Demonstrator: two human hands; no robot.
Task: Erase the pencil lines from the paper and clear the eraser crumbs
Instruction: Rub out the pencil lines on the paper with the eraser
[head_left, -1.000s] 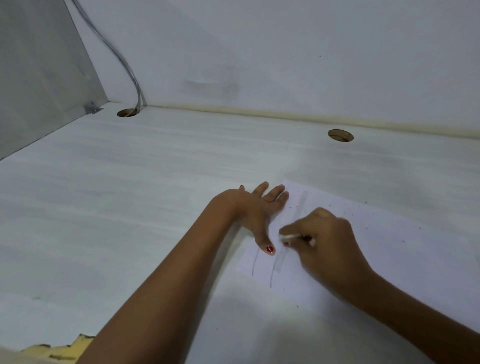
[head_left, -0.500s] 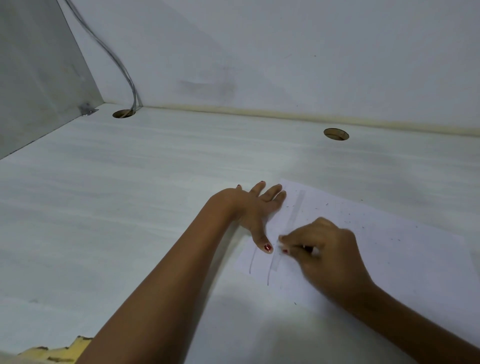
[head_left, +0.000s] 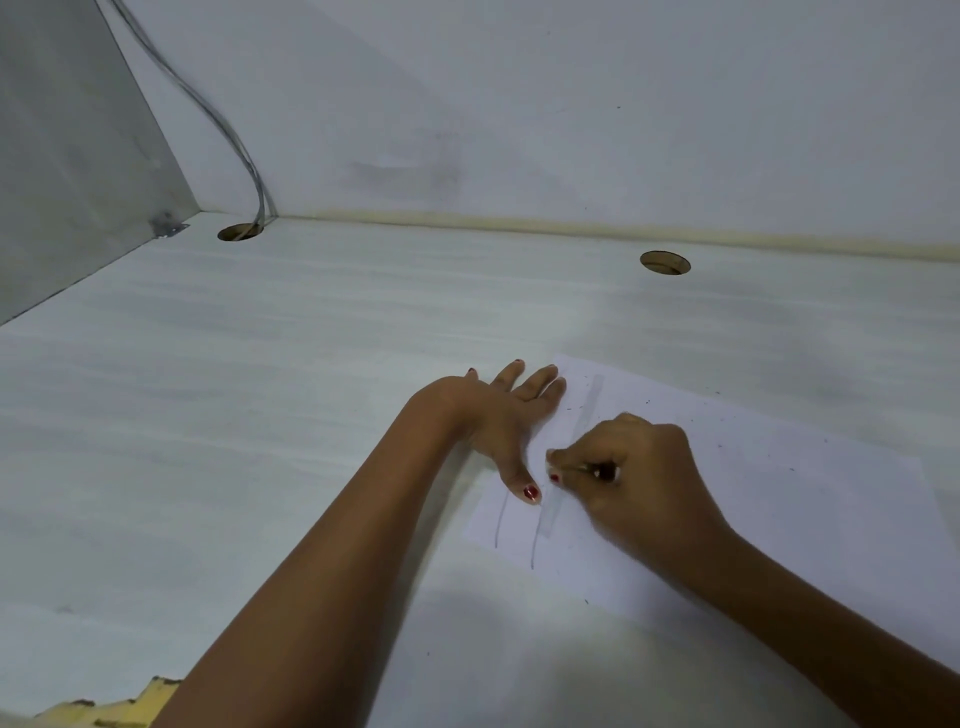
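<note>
A white sheet of paper lies on the white desk. Two thin pencil lines remain near its left end, beside a smudged grey erased strip. My left hand lies flat, fingers spread, pressing the paper's left edge. My right hand is closed around a small eraser, mostly hidden by the fingers, and presses it on the paper between the strip and the lines. Tiny dark eraser crumbs dot the sheet.
The desk meets a white wall at the back and a grey side panel on the left. Two round cable holes are in the desktop; grey cables drop into the left hole. A yellow object shows at the bottom left.
My right hand has shifted slightly back and forth with the eraser over the smudged strip. My left hand has stayed flat on the paper's edge.
</note>
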